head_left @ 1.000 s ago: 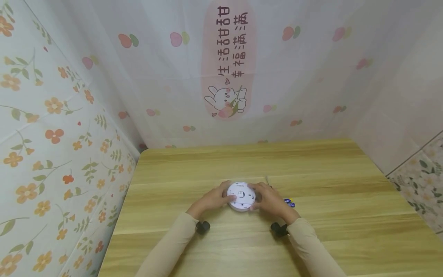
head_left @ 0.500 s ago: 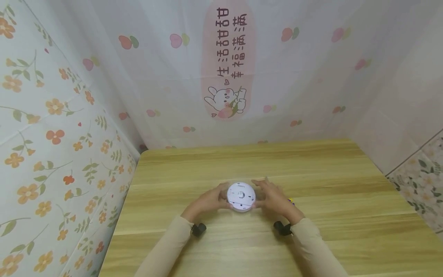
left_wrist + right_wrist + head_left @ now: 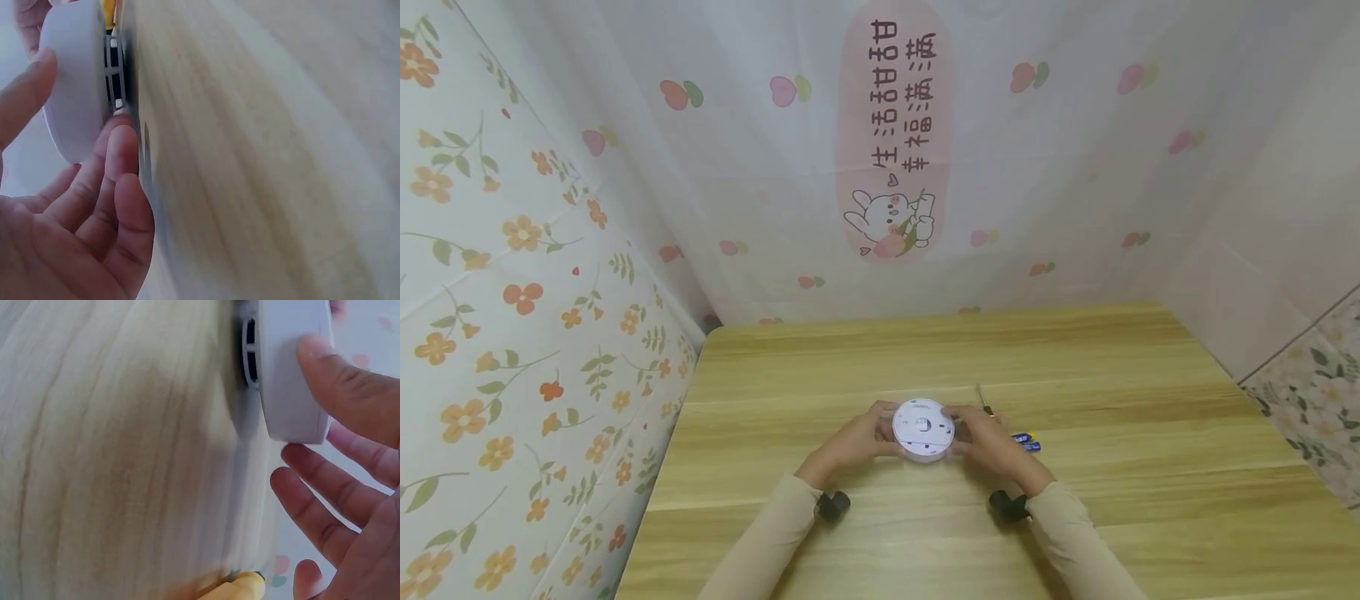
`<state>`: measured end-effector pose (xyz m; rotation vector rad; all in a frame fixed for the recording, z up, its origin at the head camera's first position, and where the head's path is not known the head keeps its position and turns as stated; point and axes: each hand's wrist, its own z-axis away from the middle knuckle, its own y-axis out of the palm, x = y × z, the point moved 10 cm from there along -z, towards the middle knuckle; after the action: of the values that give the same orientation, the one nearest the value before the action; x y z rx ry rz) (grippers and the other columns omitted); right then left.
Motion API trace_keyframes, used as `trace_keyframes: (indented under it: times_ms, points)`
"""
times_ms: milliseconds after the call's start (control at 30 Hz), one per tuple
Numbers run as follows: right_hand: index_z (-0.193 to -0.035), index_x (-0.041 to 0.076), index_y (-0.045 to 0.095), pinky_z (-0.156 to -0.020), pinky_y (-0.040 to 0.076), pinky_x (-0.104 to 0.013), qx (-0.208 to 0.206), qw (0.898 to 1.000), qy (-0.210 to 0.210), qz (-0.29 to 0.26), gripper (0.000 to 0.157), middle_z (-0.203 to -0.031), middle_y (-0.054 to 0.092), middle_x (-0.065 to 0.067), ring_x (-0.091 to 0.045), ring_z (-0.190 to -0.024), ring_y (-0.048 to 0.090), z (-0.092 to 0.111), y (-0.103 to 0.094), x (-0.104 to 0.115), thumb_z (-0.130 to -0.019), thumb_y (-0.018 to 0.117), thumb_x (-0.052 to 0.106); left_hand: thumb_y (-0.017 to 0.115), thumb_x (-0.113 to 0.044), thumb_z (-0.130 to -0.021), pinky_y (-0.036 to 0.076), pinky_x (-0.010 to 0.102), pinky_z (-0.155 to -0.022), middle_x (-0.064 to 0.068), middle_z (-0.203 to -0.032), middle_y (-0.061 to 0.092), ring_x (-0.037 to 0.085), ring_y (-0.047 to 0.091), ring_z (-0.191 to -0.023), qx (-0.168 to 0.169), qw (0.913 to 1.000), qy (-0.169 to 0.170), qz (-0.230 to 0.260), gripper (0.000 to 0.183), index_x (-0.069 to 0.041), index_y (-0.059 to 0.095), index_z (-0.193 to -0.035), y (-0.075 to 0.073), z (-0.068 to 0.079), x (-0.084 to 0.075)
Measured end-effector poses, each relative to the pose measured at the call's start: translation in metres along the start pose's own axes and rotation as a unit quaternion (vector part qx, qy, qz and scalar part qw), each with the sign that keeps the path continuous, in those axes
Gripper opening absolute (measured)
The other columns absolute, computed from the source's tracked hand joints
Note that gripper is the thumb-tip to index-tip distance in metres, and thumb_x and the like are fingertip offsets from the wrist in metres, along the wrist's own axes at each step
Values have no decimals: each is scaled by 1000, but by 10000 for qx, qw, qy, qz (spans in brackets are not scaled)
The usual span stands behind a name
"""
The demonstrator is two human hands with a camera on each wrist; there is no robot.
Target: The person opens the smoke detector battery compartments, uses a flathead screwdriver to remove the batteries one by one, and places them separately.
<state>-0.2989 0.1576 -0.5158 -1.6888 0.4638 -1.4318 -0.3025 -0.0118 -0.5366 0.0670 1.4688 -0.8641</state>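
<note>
A round white smoke detector [image 3: 923, 429] is held just over the table between both hands, its flat back with small slots facing up. From the left side, my left hand [image 3: 852, 440] grips the rim, thumb on the side wall and fingers curled under the edge. My right hand [image 3: 992, 442] holds the opposite side, its thumb [image 3: 337, 381] pressed to the wall. Dark vent openings show on the detector's underside in both wrist views. How far the other right fingers bear on it is partly hidden.
To the right of the right hand lie blue batteries [image 3: 1026, 444] and a screwdriver [image 3: 985, 402], partly hidden by the hand. Its yellow handle [image 3: 240, 589] shows in the right wrist view. Patterned curtains [image 3: 760, 208] border the wooden table [image 3: 790, 358] behind and at the left.
My left thumb has gone from the detector's top face to its side. The right fingers spread off the rim half a second ago and now lie against it again. The detector has barely moved.
</note>
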Motion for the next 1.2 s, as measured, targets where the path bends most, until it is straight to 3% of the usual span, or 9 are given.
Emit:
trace_keyframes:
  times_ms: [200,433,567,700,833,967,1200]
  points:
    - [-125,6,60,-83,23,-41,-55,9998,-124,-136,42,-126,65,-11,-29,-106,66,1,-3,2,-87,69,20,76,-21,-83,49,26,-73,4,-92,68,12,61,-85,-34,9998,-91,180,71,-3,40,-141,-1,-2,7]
    - [-125,7,59,-95,36,-47,-32,9992,-142,-383,37,-118,68,-10,-26,-103,66,2,-4,4,-93,62,25,75,-22,-84,51,30,-80,4,-90,70,14,62,-90,-136,9999,9,23,65,4,46,-136,-6,-1,4]
    - [-128,3,56,-88,51,-40,193,9962,-155,-834,46,-120,65,-13,-27,-104,64,3,-2,2,-90,66,25,70,-33,-88,50,43,-93,6,-101,71,24,63,-106,-104,9999,-77,6,61,1,49,-135,-7,0,7]
    - [-125,1,57,-88,53,-41,281,9939,-191,-1052,44,-118,65,-15,-28,-105,64,2,-2,2,-87,70,19,67,-38,-89,47,49,-98,14,-118,67,33,59,-118,-186,9994,-181,237,55,-2,54,-130,-9,1,10]
    - [-121,1,60,-89,53,-43,98,9962,-240,-830,34,-111,69,-13,-27,-103,66,0,-3,3,-91,65,17,64,-34,-92,54,41,-81,18,-120,66,30,64,-107,-312,9977,-157,587,47,-5,55,-128,-11,-1,11]
    - [-120,1,59,-88,53,-46,-119,9975,-128,-685,33,-107,70,-15,-29,-100,67,-1,-5,2,-92,64,18,58,-28,-97,49,29,-59,19,-106,71,22,67,-83,-422,9944,-132,958,41,-12,47,-134,-13,-3,12]
    - [-129,3,57,-84,51,-43,-278,9990,97,-338,38,-99,73,-9,-18,-86,68,-2,-6,0,-96,58,22,57,-24,-98,47,28,-53,20,-86,72,24,67,-69,-433,9914,-19,1232,38,-27,47,-134,-16,-3,7]
